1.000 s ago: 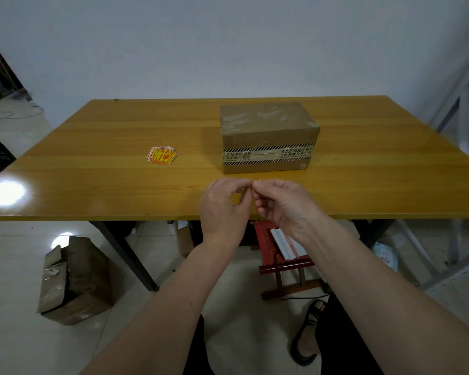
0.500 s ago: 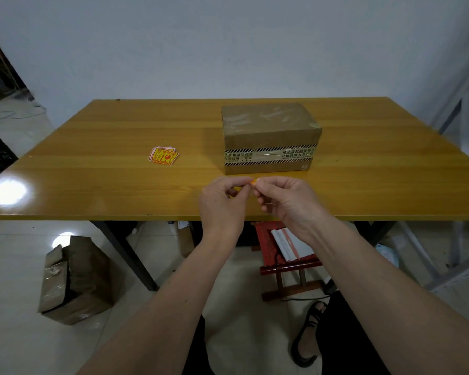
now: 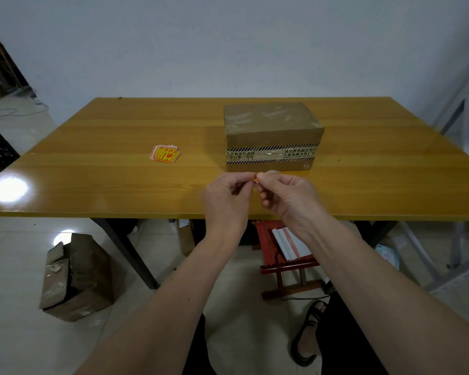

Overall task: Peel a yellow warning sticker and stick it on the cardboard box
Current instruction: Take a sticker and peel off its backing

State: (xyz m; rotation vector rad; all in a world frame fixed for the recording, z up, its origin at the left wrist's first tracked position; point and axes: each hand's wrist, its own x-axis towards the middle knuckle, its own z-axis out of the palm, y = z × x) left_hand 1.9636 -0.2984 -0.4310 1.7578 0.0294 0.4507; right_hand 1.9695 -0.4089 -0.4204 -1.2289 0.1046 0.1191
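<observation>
Surface (image 3: 98, 169): box (image 3: 272, 135) waiting behind hands.
Hands: left hand (image 3: 225, 203) and right hand (image 3: 289, 197) both pinching sticker (image 3: 255, 180).
Advice: backing should be peeled slowly, from one corner.

Pale blue-grey wall (image 3: 228, 44) behind a glossy yellow wooden bench (image 3: 92, 147) on dark legs. Light tiled floor (image 3: 16, 280) below, with a torn brown carton (image 3: 76, 277) and red stool (image 3: 284, 255). Bright lamp glare (image 3: 8, 189) at the near left corner.

Dim, glare on table (image 3: 8, 189) (edges bowed)
</observation>
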